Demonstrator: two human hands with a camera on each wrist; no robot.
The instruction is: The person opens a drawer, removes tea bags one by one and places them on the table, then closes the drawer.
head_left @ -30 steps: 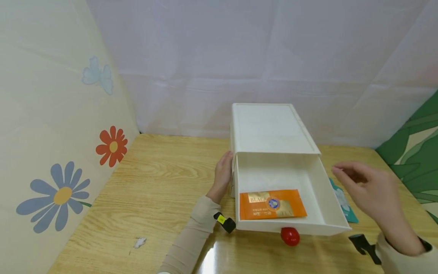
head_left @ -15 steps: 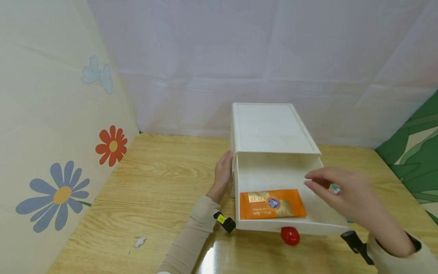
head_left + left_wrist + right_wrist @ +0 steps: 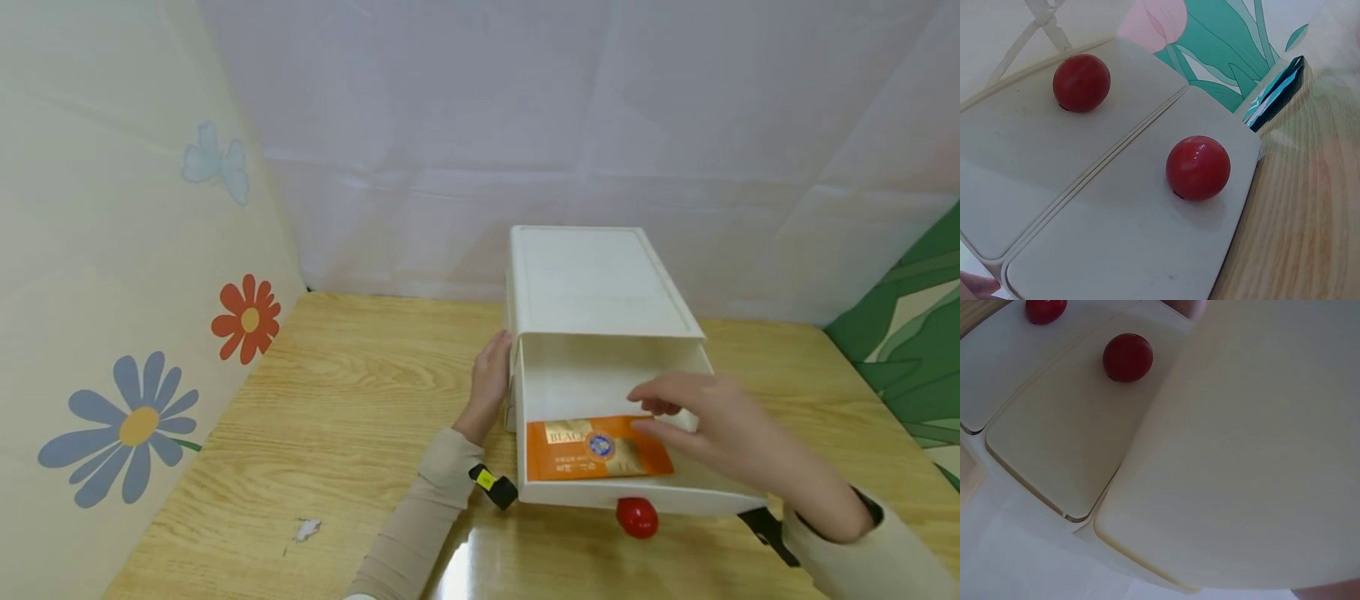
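- The white drawer box (image 3: 592, 283) stands on the wooden desk (image 3: 345, 417), just past the middle of the head view, its top drawer (image 3: 600, 383) pulled out toward 6 o'clock.
- An orange tea sachet (image 3: 592, 448) lies flat in the front of the open drawer, against the front wall, with its printed face up.
- The right hand (image 3: 712, 425) reaches in from 4 o'clock, across the drawer's right wall. Its fingers (image 3: 652, 406) are loosely spread and slightly bent, with the tips over the sachet's upper right corner; whether they touch it or only hover cannot be told. They hold nothing.
- The left hand (image 3: 489, 385) lies at 9 o'clock of the box, flat against its left side wall, fingers straight and close together, pointing toward 12 o'clock.
- A red round knob (image 3: 637, 517) sits on the drawer's front face, at 6 o'clock of the sachet.
- The left wrist view shows two drawer fronts side by side, each with a red knob (image 3: 1198, 168), and a teal packet (image 3: 1275, 90) on edge just beyond the box at 2 o'clock.
- The right wrist view shows the same two fronts (image 3: 1060, 419) and a broad cream surface filling the frame.
- A flower-print panel (image 3: 112, 292) stands at 9 o'clock, a pale sheet (image 3: 562, 125) hangs at 12 o'clock, and a green leaf panel (image 3: 915, 333) at 3 o'clock.
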